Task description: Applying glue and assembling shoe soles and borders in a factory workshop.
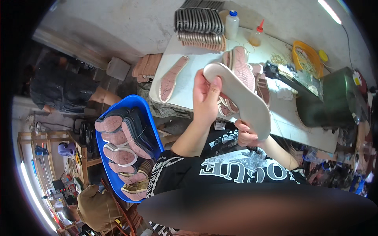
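Left hand clasps the upper end of a pale shoe sole, thumb laid flat on the face toward us; right hand holds the lower end, fingers curled at the edge. We see the sole slanting from upper left to lower right, up in front of the black printed T-shirt and partly over the white table.

Just behind it on the table we have a heap of pink-faced soles, partly covered by the held one. Left of that, a single pink sole lies flat. Further back: a dark ribbed bundle, a white bottle with blue cap and a small red-tipped bottle. To the right we mark a yellow basket and a big dark green drum-shaped thing.

Off the table, by the left elbow, a blue tub is packed with pink-topped soles. Beyond that we get a person in dark clothes, wooden shelving and, lower left, a person in a brown top.
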{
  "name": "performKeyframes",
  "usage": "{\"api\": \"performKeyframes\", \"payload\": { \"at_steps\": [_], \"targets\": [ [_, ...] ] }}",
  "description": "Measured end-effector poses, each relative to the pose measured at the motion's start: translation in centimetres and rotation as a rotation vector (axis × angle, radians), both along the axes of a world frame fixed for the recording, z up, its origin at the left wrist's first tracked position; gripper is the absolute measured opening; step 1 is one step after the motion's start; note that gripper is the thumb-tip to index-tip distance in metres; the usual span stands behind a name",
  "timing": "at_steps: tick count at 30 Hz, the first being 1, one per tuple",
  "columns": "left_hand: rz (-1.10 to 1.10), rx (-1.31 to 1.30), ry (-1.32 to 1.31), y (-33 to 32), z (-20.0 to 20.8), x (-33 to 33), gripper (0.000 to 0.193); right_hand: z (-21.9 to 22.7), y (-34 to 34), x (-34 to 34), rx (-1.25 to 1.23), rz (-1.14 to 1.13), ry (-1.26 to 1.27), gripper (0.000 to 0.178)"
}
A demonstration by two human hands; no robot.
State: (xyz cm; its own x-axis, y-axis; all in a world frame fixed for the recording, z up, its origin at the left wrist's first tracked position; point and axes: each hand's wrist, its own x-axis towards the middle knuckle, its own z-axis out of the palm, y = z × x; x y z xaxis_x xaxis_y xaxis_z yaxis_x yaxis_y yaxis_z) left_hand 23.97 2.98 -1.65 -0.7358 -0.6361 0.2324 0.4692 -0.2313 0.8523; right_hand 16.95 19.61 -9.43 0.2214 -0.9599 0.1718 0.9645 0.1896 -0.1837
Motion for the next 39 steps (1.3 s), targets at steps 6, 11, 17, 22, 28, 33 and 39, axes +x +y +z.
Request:
{"api": "performKeyframes", "payload": {
  "at_steps": [6,11,17,22,28,33,39],
  "targets": [
    [0.070,-0.033,-0.074,-3.6,-3.6,-1.9,0.028,2.3,-0.7,0.4,0.079,-0.193,-0.076,0.035],
    [0.442,-0.604,-0.509,-10.7,-8.6,-1.3,0.050,6.8,-3.0,0.0,0.542,-1.051,0.735,0.035],
    [0.739,-0.883,-1.205,-19.2,-12.3,2.7,0.067,6.1,-5.0,-4.5,0.702,-0.945,2.148,0.033],
    [0.482,-0.741,-1.065,-21.1,-13.7,2.4,0.057,5.4,-6.0,-4.1,0.684,-0.940,2.454,0.038],
    [0.207,-0.555,-0.775,-18.5,-11.0,4.0,0.043,5.4,-5.5,-3.7,0.544,-1.116,2.249,0.035],
    [0.112,-0.474,-0.544,-10.6,-4.0,6.7,0.035,6.8,-5.0,-2.9,0.339,-1.261,2.217,0.030],
    [-0.076,-0.600,-0.473,-6.7,-1.3,5.8,0.032,6.6,-4.3,-2.1,0.320,-0.959,1.110,0.020]
  ]
}}
